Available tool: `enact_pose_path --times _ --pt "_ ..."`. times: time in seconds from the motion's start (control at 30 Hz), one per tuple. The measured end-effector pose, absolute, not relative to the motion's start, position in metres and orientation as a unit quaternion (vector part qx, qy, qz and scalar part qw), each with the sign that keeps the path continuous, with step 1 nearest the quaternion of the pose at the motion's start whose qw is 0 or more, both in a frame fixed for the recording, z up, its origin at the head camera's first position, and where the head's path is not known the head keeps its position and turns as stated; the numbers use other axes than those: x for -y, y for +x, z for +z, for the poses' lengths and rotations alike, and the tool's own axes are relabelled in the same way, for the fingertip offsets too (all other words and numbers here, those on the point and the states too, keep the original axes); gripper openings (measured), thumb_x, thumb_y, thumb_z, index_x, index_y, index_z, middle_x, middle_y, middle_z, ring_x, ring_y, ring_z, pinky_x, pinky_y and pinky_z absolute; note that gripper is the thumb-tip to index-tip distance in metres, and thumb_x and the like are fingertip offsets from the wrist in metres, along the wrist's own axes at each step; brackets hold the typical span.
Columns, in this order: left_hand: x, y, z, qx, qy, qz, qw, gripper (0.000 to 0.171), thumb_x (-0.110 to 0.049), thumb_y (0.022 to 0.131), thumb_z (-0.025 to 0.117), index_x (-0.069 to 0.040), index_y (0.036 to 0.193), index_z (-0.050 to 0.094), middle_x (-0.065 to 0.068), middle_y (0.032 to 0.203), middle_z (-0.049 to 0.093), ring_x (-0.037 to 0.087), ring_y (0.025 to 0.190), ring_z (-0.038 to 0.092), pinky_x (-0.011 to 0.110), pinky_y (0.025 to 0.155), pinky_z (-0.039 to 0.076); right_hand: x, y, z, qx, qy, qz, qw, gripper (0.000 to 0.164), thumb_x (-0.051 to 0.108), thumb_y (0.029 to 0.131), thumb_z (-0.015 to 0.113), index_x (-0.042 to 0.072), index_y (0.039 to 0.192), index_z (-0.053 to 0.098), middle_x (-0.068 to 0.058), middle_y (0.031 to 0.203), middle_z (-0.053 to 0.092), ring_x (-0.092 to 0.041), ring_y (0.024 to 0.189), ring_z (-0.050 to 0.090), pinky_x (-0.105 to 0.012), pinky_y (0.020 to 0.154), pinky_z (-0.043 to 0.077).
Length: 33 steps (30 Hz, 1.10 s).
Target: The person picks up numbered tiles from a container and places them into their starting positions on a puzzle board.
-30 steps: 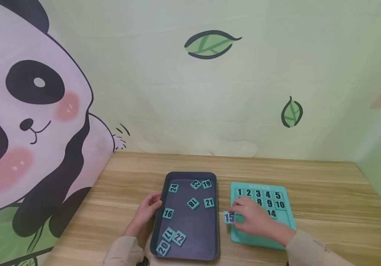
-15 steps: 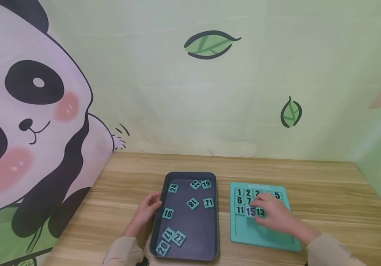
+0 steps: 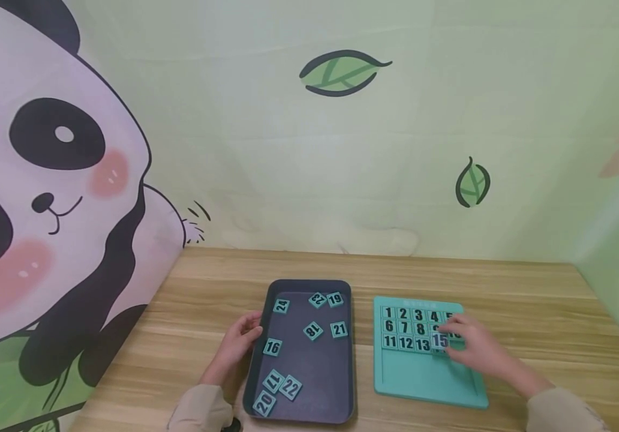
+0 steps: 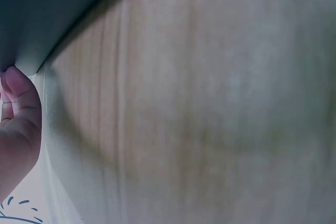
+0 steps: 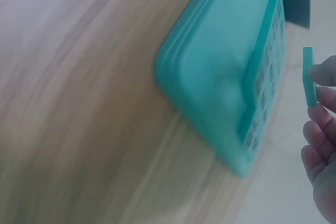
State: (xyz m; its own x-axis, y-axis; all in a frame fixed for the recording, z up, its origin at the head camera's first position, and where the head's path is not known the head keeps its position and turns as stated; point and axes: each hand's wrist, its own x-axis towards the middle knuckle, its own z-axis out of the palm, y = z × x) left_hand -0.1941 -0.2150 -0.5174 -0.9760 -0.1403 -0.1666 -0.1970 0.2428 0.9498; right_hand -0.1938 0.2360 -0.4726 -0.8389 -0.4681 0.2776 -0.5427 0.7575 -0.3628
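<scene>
Facing my cameras is a pale green wall (image 3: 266, 150) with a panda print (image 3: 80, 222), behind a wood-grain table (image 3: 201, 294).
On it I see a dark tray (image 3: 320, 372) beside a turquoise board (image 3: 423, 373); the left hand (image 3: 240, 339) holds the tray's rim with curled fingers, and the right hand (image 3: 474, 343) pinches tile 15 (image 3: 439, 341) between thumb and fingers above the board.

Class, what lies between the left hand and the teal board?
The dark tray with its number tiles, then a bare strip of wooden table, as the head view shows.
</scene>
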Motion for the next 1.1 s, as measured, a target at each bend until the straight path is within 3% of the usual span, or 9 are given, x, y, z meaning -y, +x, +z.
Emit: enact_pose_path --times 0.17,0.4,0.7,1.1 --pt "0.216 -0.194 -0.517 -0.786 -0.107 0.608 0.025 0.036 -0.006 0.086 0.049 -0.002 0.122 0.048 0.018 0.108 0.053 0.018 0.091 0.052 0.026 0.070 0.044 -0.252 -0.198 -0.480 0.943 0.249 0.212 0.066 0.034 0.008 0.062 0.072 0.003 0.094 0.065 -0.002 0.087 0.056 -0.014 0.079 0.052 -0.029 0.067 0.048" --pt "0.216 -0.194 -0.517 -0.784 -0.109 0.611 0.025 0.035 -0.007 0.086 0.050 -0.002 0.121 0.048 0.017 0.107 0.053 0.018 0.090 0.051 0.026 0.069 0.044 -0.263 -0.198 -0.483 0.952 0.228 0.201 0.041 0.032 0.009 0.062 0.070 0.002 0.093 0.064 -0.012 0.096 0.057 -0.024 0.085 0.054 -0.041 0.072 0.048" --pt "0.215 -0.195 -0.516 -0.784 -0.113 0.609 0.025 0.036 -0.007 0.086 0.050 -0.003 0.122 0.049 0.016 0.108 0.053 0.018 0.091 0.052 0.027 0.072 0.045 -0.266 -0.199 -0.494 0.962 0.212 0.170 0.030 0.032 0.012 0.061 0.070 0.006 0.093 0.065 -0.008 0.092 0.059 -0.023 0.086 0.055 -0.043 0.075 0.046" --pt "0.214 -0.194 -0.516 -0.783 -0.114 0.611 0.025 0.036 -0.007 0.086 0.050 -0.003 0.122 0.049 0.015 0.107 0.052 0.017 0.091 0.051 0.026 0.071 0.044 -0.263 -0.196 -0.495 0.966 0.209 0.149 0.035 0.032 0.012 0.062 0.072 0.006 0.092 0.066 -0.003 0.088 0.055 -0.017 0.081 0.052 -0.037 0.070 0.046"
